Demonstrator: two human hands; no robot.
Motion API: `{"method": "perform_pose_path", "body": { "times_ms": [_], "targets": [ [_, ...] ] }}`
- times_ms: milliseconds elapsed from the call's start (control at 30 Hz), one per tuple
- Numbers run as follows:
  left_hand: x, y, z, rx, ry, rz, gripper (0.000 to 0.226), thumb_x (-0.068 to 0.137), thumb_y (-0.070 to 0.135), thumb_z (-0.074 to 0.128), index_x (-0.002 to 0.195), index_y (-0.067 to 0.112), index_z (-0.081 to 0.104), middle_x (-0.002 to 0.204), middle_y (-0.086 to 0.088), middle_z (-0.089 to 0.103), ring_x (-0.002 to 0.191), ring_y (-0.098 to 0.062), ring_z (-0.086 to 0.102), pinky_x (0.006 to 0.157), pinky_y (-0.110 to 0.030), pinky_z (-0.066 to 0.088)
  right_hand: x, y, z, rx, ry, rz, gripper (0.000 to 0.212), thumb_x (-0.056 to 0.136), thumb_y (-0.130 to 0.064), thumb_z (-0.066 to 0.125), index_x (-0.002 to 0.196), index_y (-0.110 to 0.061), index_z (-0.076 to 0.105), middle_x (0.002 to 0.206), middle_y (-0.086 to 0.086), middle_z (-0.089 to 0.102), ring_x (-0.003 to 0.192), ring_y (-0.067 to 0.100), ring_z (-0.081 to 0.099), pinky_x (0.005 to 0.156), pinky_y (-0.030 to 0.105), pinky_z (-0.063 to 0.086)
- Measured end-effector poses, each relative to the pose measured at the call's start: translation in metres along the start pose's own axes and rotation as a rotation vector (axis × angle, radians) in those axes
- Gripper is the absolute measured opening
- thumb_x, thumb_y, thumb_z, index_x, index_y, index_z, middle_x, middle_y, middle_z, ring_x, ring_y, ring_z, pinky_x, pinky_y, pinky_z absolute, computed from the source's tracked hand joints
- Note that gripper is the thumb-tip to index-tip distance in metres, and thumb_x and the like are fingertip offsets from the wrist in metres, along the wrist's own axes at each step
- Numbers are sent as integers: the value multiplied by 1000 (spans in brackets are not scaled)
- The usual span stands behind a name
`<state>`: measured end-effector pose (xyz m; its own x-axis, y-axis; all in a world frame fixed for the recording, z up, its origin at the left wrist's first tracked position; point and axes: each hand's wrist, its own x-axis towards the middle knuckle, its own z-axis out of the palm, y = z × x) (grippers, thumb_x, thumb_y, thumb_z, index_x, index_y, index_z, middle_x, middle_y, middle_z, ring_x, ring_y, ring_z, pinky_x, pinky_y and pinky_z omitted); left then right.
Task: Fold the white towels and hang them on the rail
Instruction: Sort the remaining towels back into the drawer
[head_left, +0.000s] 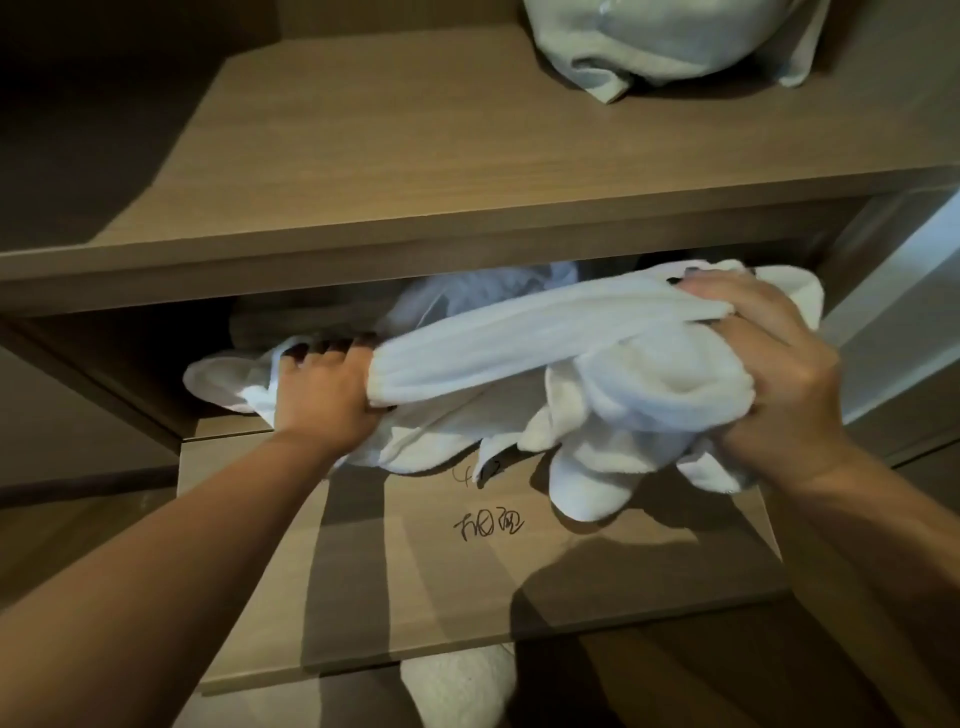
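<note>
Here we grip one bunched white terry towel (524, 338) — left hand (322, 400) and right hand (774, 364) fingers clamped round it — above the wooden shelf (395, 582).

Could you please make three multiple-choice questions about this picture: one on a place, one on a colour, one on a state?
1. Where does the pale bundle lie?
A. on the upper shelf
B. on the floor
C. in a drawer

2. What colour is the towel that the hands hold?
A. blue
B. white
C. red

3. How is the towel now?
A. neatly folded
B. hung on a rail
C. bunched and unfolded

Answers: 1 A, it rests on the upper shelf. 2 B, the cloth is white. 3 C, the left hand and the right hand grip it crumpled.
</note>
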<state>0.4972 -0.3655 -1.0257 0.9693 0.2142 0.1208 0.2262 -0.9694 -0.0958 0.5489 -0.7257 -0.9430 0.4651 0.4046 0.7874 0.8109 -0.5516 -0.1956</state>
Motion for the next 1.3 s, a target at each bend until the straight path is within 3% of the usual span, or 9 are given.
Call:
{"method": "perform_pose_path", "body": {
  "times_ms": [267, 400, 500, 633, 733, 933, 1033, 1133, 1300],
  "targets": [
    [-2, 18, -22, -132, 142, -140, 52, 71, 31, 76, 113, 5, 60, 104, -23, 63, 101, -44, 55, 86, -50, 38, 15, -14, -7, 160, -52, 416, 38, 81, -10, 75, 118, -13, 64, 116, 2, 56, 105, 6, 51, 89, 16, 44],
    [-11, 39, -43, -249, -7, -68, 48, 77, 59, 63, 106, 21, 59, 96, -7, 57, 100, -36, 55, 88, -46, 36, 18, -22, 6, 110, -491, 455, 39, 71, 4, 69, 107, -11, 68, 116, 3, 56, 109, 28, 54, 86, 28, 42],
    [-9, 42, -65, -407, -28, -26, 16, 88, 43, 57, 89, 27, 54, 90, 0, 51, 100, -34, 57, 84, -42, 37, -3, -21, 11, -39, -743, 307, 41, 75, -5, 69, 116, -12, 67, 118, 8, 58, 112, 31, 51, 92, 32, 38],
    [-22, 37, -99, -869, 334, -32, 25, 88, 31, 52, 100, 18, 70, 94, 2, 68, 91, -24, 64, 83, -46, 51, -14, -16, -8, 51, -464, 152, 35, 86, -21, 67, 120, -12, 63, 119, 15, 63, 112, 37, 54, 104, 40, 37],
    [-26, 46, -125, -912, 565, 88, 24, 88, 19, 54, 100, 11, 73, 90, 8, 65, 84, -22, 65, 77, -44, 52, -6, -16, -25, 75, -208, -27, 50, 100, -50, 46, 124, -7, 55, 121, 22, 59, 123, 26, 47, 109, 47, 38],
    [-14, 61, -157, -1061, 787, 244, 20, 89, 16, 56, 105, 23, 66, 91, 17, 61, 85, 15, 56, 74, -8, 43, 7, -15, -48, 23, -98, -152, 51, 98, -51, 49, 126, -9, 50, 129, 18, 51, 132, 23, 43, 113, 48, 35],
    [-2, 59, -166, -1011, 513, 209, 19, 88, 12, 60, 94, 29, 65, 80, 23, 59, 80, 11, 59, 67, -10, 42, 13, -15, -50, 93, -247, -62, 49, 98, -53, 45, 130, -17, 54, 130, 6, 55, 126, 24, 44, 107, 53, 39],
    [-4, 63, -155, -842, 148, 175, 21, 86, 3, 62, 84, 23, 67, 76, 9, 65, 78, -18, 64, 65, -23, 43, 10, -11, -46, 146, -428, -22, 44, 84, -35, 68, 124, -19, 62, 127, 8, 58, 115, 22, 49, 94, 58, 51],
    [-16, 71, -161, -958, 88, 392, 42, 81, -14, 55, 107, 16, 70, 98, 11, 68, 92, -1, 61, 77, -7, 43, 3, -16, -40, 506, -419, 222, 58, 75, -50, 75, 126, -59, 48, 152, -13, 28, 119, 4, 53, 100, 31, 47]
  ]
}}
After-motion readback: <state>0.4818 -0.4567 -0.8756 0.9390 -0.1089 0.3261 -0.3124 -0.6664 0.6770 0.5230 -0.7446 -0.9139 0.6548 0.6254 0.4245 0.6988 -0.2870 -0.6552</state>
